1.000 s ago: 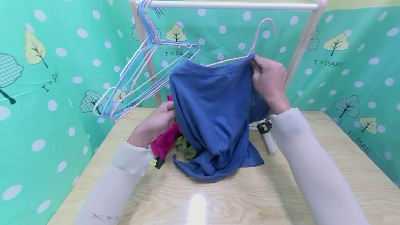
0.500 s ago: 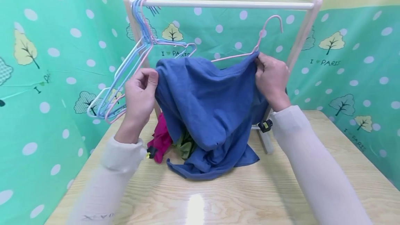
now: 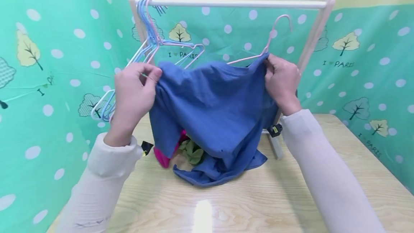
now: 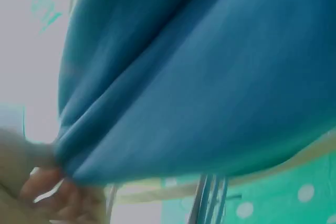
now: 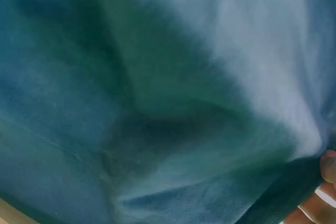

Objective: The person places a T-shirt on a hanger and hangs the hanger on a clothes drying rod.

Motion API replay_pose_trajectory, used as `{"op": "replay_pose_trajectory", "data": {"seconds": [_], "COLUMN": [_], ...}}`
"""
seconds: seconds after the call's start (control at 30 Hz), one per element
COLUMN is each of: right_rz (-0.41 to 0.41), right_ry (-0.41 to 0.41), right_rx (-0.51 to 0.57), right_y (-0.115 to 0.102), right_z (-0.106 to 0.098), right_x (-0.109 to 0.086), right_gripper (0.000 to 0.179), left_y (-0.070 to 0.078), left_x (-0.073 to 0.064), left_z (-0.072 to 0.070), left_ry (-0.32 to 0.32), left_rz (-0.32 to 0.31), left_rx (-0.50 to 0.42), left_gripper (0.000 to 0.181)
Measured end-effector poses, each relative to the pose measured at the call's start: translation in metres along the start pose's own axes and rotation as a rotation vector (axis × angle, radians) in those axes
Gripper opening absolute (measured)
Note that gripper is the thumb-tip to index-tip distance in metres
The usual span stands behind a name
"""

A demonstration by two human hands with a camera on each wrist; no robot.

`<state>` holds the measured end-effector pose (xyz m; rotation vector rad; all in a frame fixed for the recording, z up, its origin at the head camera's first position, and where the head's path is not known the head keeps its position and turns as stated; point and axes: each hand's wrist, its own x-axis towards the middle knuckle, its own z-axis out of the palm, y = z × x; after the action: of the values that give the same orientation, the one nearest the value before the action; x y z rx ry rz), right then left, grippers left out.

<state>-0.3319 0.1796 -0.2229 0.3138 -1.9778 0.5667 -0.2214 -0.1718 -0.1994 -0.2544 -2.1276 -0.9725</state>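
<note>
A blue T-shirt (image 3: 213,107) is stretched between both hands, its lower part lying bunched on the table. My left hand (image 3: 134,94) pinches its upper left corner between thumb and fingers; the left wrist view shows the cloth (image 4: 173,103) drawn out from those fingers. My right hand (image 3: 283,82) grips the collar's right end together with the neck of a pink hanger (image 3: 268,40). The hanger's hook stands up above that hand, and one arm of it shows behind the collar before the shirt hides the rest. Folds of the shirt (image 5: 184,87) fill the right wrist view.
Behind stands a rack with a white rail (image 3: 239,3). Several blue, white and pink hangers (image 3: 150,35) hang at its left end, just behind my left hand. Green cloth (image 3: 192,152) and magenta cloth (image 3: 161,157) lie on the wooden table (image 3: 207,204), partly under the shirt.
My left hand has come up from low beside the shirt and moved left, pulling the shirt's left corner up and outward. My right hand stays nearly in place with the collar and hanger.
</note>
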Motion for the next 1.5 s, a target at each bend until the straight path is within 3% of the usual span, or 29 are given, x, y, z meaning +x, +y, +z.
{"op": "replay_pose_trajectory", "data": {"seconds": [0.1, 0.2, 0.27, 0.37, 0.47, 0.53, 0.63, 0.73, 0.87, 0.97, 1.07, 1.17, 1.23, 1.33, 1.5], "right_rz": [-0.018, -0.040, -0.059, -0.098, -0.128, -0.139, -0.179, -0.210, -0.200, -0.196, -0.187, -0.170, -0.162, -0.168, -0.184], "right_ry": [-0.039, -0.060, -0.062, -0.067, -0.058, -0.049, -0.061, -0.076, -0.069, -0.086, -0.105, -0.107, -0.101, -0.077, -0.053], "right_rx": [-0.011, -0.008, 0.000, 0.022, 0.043, 0.052, 0.055, 0.059, 0.057, 0.036, 0.015, -0.003, -0.007, 0.008, 0.048], "right_y": [-0.003, -0.005, -0.007, -0.009, -0.010, -0.010, -0.010, -0.010, -0.010, -0.009, -0.009, -0.010, -0.011, -0.013, -0.020], "right_z": [0.001, 0.002, 0.002, 0.003, 0.002, 0.001, -0.001, -0.001, -0.001, 0.000, 0.001, 0.003, 0.003, 0.003, 0.000], "right_x": [-0.004, -0.007, -0.007, -0.006, -0.005, -0.005, -0.006, -0.008, -0.008, -0.010, -0.012, -0.014, -0.015, -0.015, -0.015], "right_gripper": [0.021, 0.020, 0.018, 0.020, 0.021, 0.020, 0.023, 0.026, 0.028, 0.030, 0.032, 0.032, 0.031, 0.027, 0.025], "left_y": [0.002, 0.009, 0.016, 0.025, 0.025, 0.018, 0.001, -0.013, -0.024, -0.028, -0.028, -0.026, -0.023, -0.018, -0.012], "left_x": [-0.007, -0.015, -0.021, -0.025, -0.018, -0.012, -0.007, -0.009, -0.011, -0.013, -0.016, -0.019, -0.021, -0.024, -0.026], "left_z": [-0.004, -0.008, -0.010, -0.012, -0.009, -0.005, 0.002, 0.008, 0.015, 0.016, 0.015, 0.014, 0.012, 0.013, 0.023], "left_ry": [-0.282, -0.449, -0.461, -0.415, -0.460, -0.554, -0.694, -0.741, -0.739, -0.688, -0.514, -0.283, -0.196, -0.159, -0.132], "left_rz": [-0.078, -0.112, -0.098, -0.045, -0.024, -0.067, -0.180, -0.256, -0.283, -0.295, -0.274, -0.167, -0.069, 0.044, 0.127], "left_rx": [0.101, 0.148, 0.165, 0.204, 0.175, 0.121, 0.036, -0.030, -0.149, -0.211, -0.252, -0.295, -0.265, -0.133, 0.092], "left_gripper": [0.024, 0.031, 0.037, 0.042, 0.045, 0.049, 0.054, 0.055, 0.052, 0.049, 0.044, 0.038, 0.033, 0.024, 0.021]}}
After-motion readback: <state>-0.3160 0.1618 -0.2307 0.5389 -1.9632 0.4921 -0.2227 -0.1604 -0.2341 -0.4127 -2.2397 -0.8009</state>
